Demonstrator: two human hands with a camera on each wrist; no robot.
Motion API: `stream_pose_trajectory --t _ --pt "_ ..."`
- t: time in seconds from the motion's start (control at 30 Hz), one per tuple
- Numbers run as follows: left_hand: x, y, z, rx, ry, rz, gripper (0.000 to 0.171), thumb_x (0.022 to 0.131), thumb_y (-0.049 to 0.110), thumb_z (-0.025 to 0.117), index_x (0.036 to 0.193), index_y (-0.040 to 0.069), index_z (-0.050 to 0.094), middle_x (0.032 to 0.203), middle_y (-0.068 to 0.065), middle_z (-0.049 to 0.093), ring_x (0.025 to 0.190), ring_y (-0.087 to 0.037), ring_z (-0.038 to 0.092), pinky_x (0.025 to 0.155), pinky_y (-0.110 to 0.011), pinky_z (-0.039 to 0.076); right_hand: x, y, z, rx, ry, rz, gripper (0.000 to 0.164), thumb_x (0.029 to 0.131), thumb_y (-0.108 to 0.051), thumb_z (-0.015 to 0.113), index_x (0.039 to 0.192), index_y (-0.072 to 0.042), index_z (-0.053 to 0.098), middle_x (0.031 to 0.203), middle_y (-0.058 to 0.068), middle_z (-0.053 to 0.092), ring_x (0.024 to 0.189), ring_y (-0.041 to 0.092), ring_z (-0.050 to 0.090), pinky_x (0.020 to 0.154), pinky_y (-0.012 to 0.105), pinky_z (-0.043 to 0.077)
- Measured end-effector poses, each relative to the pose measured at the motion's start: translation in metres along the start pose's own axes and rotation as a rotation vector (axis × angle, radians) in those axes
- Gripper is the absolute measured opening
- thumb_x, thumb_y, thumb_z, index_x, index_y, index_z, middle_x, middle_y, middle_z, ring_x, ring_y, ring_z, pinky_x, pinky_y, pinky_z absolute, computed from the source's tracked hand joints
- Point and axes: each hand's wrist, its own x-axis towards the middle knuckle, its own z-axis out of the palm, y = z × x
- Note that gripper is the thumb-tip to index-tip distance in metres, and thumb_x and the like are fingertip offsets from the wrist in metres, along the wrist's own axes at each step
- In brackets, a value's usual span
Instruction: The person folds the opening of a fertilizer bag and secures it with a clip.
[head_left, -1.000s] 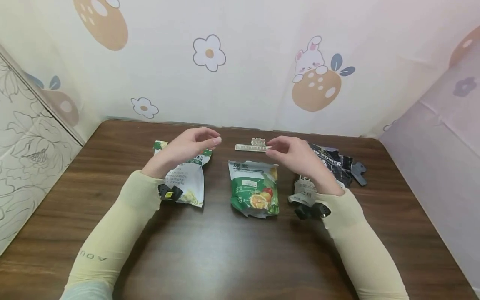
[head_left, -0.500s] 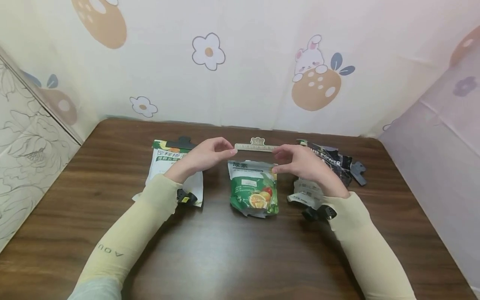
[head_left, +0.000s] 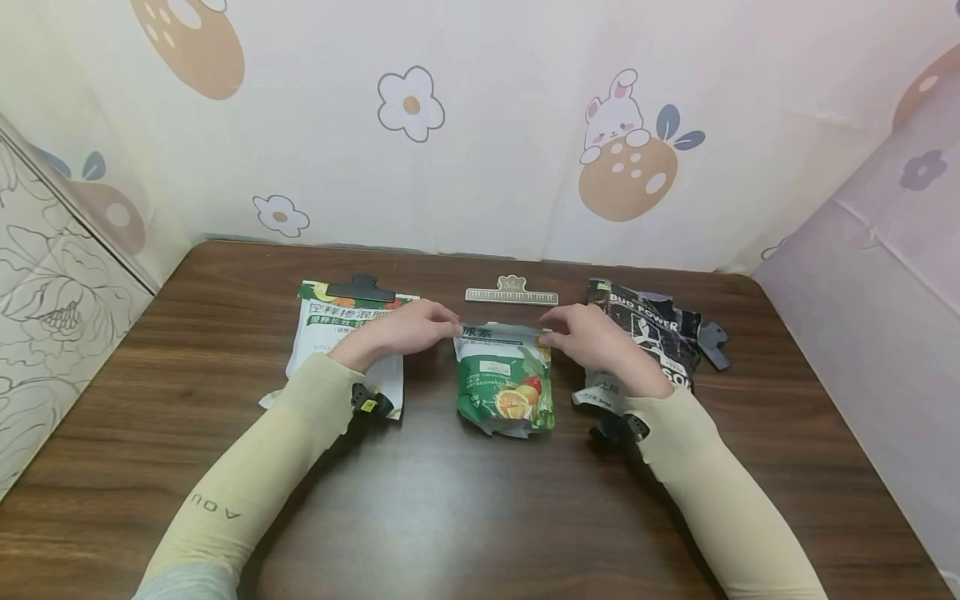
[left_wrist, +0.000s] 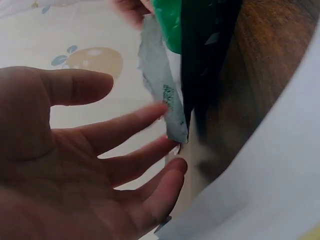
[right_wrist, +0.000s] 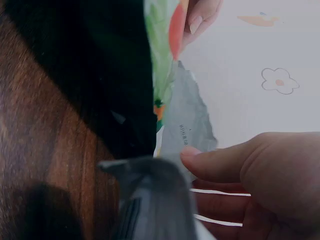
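One pouch (head_left: 504,379) (glossy, ragged-edged) between left hand (head_left: 405,327) and right hand (head_left: 595,337)

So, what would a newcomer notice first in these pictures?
Probably the bright green pouch with printed fruit at the middle of the table, with the left hand and right hand at its top corners. Then perhaps the cartoon rabbit on the wall covering behind, and the pale clip lying just beyond the pouch.
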Motion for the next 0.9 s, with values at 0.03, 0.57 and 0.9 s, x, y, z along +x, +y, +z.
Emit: stream_pose_trajectory --t 0.03,0.57,0.9 --pt "-0.0001 0.0003 0.0005 0.008 -0.013 0.003 0.044 0.103 0.033 0.051 0.137 0.006 0.06 0.145 -0.009 0.052 0.14 -0.029 0.038 0.111 -0.048 0.033 0.0004 0.0006 0.0011 0.0 0.01 0.0 0.036 0.098 -0.022 0.064 0.129 -0.003 0.064 0.125 0.016 0.066 0.117 0.037 0.06 0.097 0.054 0.044" --pt "0.001 0.0027 0.002 -0.089 0.106 0.007 0.046 0.101 0.041 0.054 0.136 0.011 0.06 0.145 -0.007 0.051 0.138 -0.027 0.04 0.109 -0.048 0.034 0.0025 0.0037 0.0015 0.189 0.07 0.066 0.023 0.107 -0.022 0.045 0.106 -0.005 0.06 0.089 0.014 0.066 0.074 0.023 0.062 0.067 0.038 0.05" --pt "-0.0053 0.0092 -0.002 -0.12 0.173 0.047 0.042 0.099 0.037 0.061 0.132 0.011 0.062 0.138 -0.006 0.056 0.131 -0.025 0.046 0.104 -0.049 0.039 -0.0019 0.0016 -0.0048 0.291 0.13 0.091 0.023 0.099 -0.023 0.063 0.114 -0.005 0.063 0.094 0.013 0.068 0.072 0.026 0.07 0.061 0.035 0.054"
